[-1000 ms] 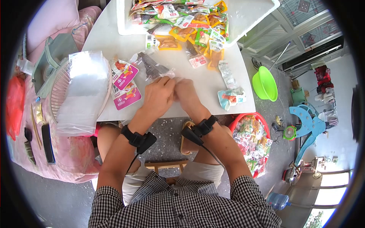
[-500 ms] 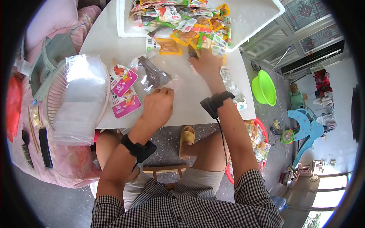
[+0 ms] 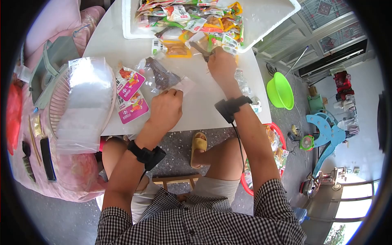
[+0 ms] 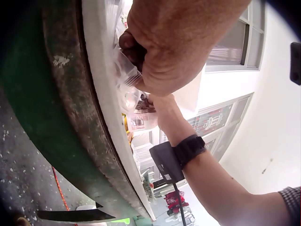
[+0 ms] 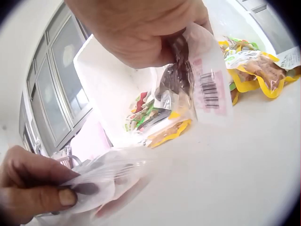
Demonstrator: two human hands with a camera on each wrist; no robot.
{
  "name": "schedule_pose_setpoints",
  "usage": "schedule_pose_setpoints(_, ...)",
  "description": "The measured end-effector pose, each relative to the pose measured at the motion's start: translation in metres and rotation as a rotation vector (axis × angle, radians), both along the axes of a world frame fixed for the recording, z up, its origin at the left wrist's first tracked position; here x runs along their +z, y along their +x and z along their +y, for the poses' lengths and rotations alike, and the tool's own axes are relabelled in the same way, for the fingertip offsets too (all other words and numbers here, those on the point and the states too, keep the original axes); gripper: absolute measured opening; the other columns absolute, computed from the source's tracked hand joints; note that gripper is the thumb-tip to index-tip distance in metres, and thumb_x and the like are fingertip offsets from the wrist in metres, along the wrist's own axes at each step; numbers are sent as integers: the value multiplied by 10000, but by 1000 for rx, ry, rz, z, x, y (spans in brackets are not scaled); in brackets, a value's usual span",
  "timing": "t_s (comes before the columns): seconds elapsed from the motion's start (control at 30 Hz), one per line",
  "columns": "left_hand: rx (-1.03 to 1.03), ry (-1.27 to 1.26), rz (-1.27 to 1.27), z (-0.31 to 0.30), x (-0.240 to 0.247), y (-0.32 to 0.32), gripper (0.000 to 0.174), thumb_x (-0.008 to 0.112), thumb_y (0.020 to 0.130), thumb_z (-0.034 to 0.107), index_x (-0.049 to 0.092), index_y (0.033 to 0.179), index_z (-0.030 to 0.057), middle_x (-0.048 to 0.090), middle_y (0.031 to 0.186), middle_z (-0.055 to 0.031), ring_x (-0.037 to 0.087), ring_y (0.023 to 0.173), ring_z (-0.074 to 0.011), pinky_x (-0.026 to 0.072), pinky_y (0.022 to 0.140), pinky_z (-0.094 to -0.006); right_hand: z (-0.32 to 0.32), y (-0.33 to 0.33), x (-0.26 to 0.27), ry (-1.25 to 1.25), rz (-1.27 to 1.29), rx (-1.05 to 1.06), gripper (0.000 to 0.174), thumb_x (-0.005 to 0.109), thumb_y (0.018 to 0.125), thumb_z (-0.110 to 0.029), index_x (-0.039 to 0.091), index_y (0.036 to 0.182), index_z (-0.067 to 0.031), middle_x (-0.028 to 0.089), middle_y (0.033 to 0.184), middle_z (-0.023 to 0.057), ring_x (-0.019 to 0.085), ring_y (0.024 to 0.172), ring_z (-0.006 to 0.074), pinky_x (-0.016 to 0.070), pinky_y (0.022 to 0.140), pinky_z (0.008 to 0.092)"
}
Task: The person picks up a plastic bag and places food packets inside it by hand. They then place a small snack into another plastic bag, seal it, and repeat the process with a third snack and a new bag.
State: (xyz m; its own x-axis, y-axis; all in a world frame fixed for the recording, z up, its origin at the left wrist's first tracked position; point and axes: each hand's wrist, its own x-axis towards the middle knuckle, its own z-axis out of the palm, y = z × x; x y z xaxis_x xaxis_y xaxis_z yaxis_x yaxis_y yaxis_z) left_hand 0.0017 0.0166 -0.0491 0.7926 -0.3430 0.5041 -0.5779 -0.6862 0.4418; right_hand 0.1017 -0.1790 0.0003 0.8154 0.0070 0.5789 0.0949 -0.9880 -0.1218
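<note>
My left hand (image 3: 166,108) pinches the open end of a clear plastic bag (image 5: 120,174) near the table's front edge. Inside that bag lies a dark brown packaged snack (image 3: 163,75). Further back, my right hand (image 3: 222,67) grips a small clear packet (image 5: 209,89) of dark brown food, its label printed with a barcode. In the right wrist view this packet hangs upright above the tabletop, its upper end hidden by the fingers. Two pink-and-white packets (image 3: 134,108) lie overlapping to the left of the clear bag.
A white foam box (image 3: 271,18) full of snack packets stands at the back, with yellow-edged packets (image 3: 177,50) before it. Left, flat clear bags (image 3: 85,98) lie across a round basket (image 3: 57,106). A green basin (image 3: 281,92) and a red basin (image 3: 281,134) stand right of the table.
My right hand has left the left hand's side, reached to the packets at the back and picked up a dark one. The left hand stays at the clear bag.
</note>
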Motion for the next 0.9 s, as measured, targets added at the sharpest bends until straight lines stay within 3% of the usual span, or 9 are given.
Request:
schedule_pose_setpoints(0.03, -3, -12, -7, 1, 0, 0, 166, 589, 693, 2, 606, 857, 20, 591, 747, -134, 606, 698, -313, 485, 581, -402, -2, -3, -1, 39, -70, 8, 150, 567, 757, -129, 587, 736, 19, 596, 618, 182, 621, 595, 284, 474, 561, 408)
schedule_pose_setpoints(0.13, -6, -31, -19, 3, 0, 0, 155, 585, 711, 13, 613, 864, 21, 595, 750, -137, 604, 684, -320, 483, 580, -409, -20, -24, 12, 677, 202, 156, 157, 554, 795, -104, 608, 780, 42, 553, 563, 108, 522, 516, 165, 423, 503, 340)
schedule_pose_setpoints(0.23, -6, -32, -19, 4, -2, 1, 136, 582, 732, 27, 618, 863, 22, 601, 758, -139, 601, 673, -330, 482, 582, -415, -22, -66, 17, 1044, 385, 89, 184, 541, 835, -110, 634, 837, 49, 513, 571, 24, 432, 531, 82, 373, 483, 267)
schedule_pose_setpoints(0.4, -12, -28, 8, 5, -2, 1, 112, 582, 748, 40, 622, 851, 22, 607, 768, -150, 593, 664, -349, 475, 580, -425, -39, -118, -9, 801, 335, 152, 215, 544, 865, -134, 642, 872, 58, 547, 640, -21, 457, 555, 52, 371, 490, 225)
schedule_pose_setpoints(0.47, -4, -41, -5, 6, -4, 3, 102, 586, 751, 49, 622, 844, 26, 607, 770, -150, 591, 655, -348, 468, 570, -426, -47, -135, -22, 932, 377, 156, 211, 557, 865, -137, 647, 866, 54, 567, 663, -21, 472, 566, 47, 385, 504, 216)
schedule_pose_setpoints(0.53, 19, -62, -7, 5, -1, 1, 94, 594, 755, 59, 622, 840, 32, 605, 761, -147, 591, 650, -344, 463, 564, -422, -26, -165, 5, 1295, 498, 84, 205, 574, 864, -143, 653, 863, 46, 585, 682, -20, 490, 582, 40, 400, 519, 206)
schedule_pose_setpoints(0.57, 35, -76, -16, 5, 0, 1, 90, 598, 757, 64, 622, 838, 34, 604, 757, -145, 591, 647, -341, 461, 560, -420, -29, -170, 1, 1296, 570, 100, 202, 581, 863, -146, 655, 861, 42, 589, 689, -20, 498, 591, 38, 406, 526, 204)
schedule_pose_setpoints(0.67, 49, -141, -96, 1, 0, 1, 79, 605, 730, 64, 542, 702, 27, 564, 685, -126, 576, 595, -334, 452, 518, -417, -34, -182, -12, 1263, 707, 136, 183, 596, 853, -141, 654, 852, 33, 601, 704, -18, 508, 619, 36, 412, 545, 204)
schedule_pose_setpoints(0.9, 37, -136, -58, 5, 6, -3, 66, 620, 773, 86, 619, 817, 37, 593, 710, -139, 586, 609, -336, 439, 526, -402, -14, -170, -12, 987, 650, 187, 158, 580, 835, -111, 637, 841, 37, 601, 685, 6, 501, 626, 49, 422, 566, 227)
